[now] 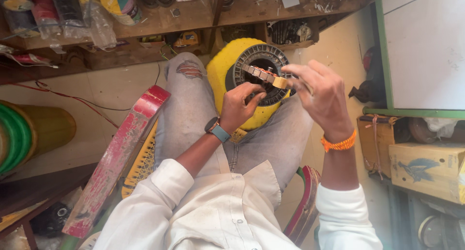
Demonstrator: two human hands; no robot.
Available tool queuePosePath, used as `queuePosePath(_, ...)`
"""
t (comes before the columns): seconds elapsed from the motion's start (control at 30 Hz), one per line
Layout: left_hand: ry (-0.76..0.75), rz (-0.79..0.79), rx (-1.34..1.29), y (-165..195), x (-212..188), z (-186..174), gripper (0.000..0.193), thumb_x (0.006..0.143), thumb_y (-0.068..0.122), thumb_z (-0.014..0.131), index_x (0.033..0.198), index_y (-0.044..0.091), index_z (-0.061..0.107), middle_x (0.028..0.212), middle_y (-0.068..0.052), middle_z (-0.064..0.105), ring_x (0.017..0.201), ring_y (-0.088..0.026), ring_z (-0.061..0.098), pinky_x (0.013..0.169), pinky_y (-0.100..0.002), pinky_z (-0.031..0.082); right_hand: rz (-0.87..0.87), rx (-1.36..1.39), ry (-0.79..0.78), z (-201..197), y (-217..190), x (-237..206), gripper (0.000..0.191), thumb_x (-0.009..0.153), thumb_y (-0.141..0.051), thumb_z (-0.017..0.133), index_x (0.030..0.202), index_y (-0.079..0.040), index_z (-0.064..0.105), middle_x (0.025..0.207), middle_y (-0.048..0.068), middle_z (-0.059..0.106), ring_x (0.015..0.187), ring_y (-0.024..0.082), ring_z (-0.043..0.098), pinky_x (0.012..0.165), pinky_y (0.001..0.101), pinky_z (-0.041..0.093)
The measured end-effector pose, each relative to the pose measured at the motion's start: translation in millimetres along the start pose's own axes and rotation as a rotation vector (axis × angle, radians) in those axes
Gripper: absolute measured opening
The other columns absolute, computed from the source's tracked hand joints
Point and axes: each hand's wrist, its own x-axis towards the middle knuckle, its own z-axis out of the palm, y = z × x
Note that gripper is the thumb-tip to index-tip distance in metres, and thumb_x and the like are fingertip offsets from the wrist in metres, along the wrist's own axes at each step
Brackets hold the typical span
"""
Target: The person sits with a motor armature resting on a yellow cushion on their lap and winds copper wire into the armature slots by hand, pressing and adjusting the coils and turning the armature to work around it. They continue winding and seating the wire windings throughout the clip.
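Here, the left hand pinches the inner rim of a dark ringed stator on a yellow cushion; the right hand grips a tan stick across it, between crowded shelves.

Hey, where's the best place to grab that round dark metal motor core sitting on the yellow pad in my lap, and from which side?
Probably the outer rim of the round dark metal motor core, from its far side. The slotted ring gives a firm edge there, while the left hand covers the near edge and the right hand holds a small tan strip over the open centre. It lies tilted on the yellow pad.
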Motion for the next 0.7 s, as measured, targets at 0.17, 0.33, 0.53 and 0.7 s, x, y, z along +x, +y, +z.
queuePosePath(0.17,0.119,-0.127,-0.001,5,0,15,0.009,0.092,0.013,0.074,0.097,0.005,0.072,0.091,-0.009,0.074,0.072,-0.023,0.071,0.064,-0.032,0.055,-0.025,0.041,0.107,23,34,13,0.008,0.1,-0.009,0.08,0.103,-0.004,0.075,0.096,0.01,0.073,0.081,0.022,0.07,0.073,0.0323,0.054)
queuePosePath(0.33,0.208,-0.189,0.099,14,4,27,0.011,0.089,0.015,0.075,0.094,0.006,0.073,0.089,-0.01,0.075,0.076,-0.03,0.072,0.066,-0.038,0.054,0.088,0.041,0.142,53,69,17,0.012,0.095,-0.015,0.083,0.097,-0.004,0.077,0.087,0.009,0.074,0.067,0.019,0.066,0.063,0.0311,0.05)
queuePosePath(0.53,0.125,-0.184,0.356,25,5,19,0.015,0.09,0.02,0.081,0.093,0.009,0.071,0.095,-0.005,0.071,0.094,-0.026,0.066,0.08,-0.037,0.052,0.211,0.048,0.139,84,95,6,0.014,0.092,-0.015,0.082,0.096,-0.003,0.078,0.083,0.01,0.073,0.065,0.018,0.065,0.061,0.0327,0.048)
queuePosePath(0.7,0.082,0.46,0.378,21,28,-14,0.051,0.087,0.015,0.078,0.132,0.017,0.054,0.122,-0.003,0.069,0.115,-0.026,0.062,0.1,-0.039,0.043,0.263,0.146,0.188,88,106,-8,0.013,0.096,-0.015,0.079,0.1,-0.002,0.077,0.084,0.011,0.073,0.071,0.016,0.068,0.065,0.0315,0.051)
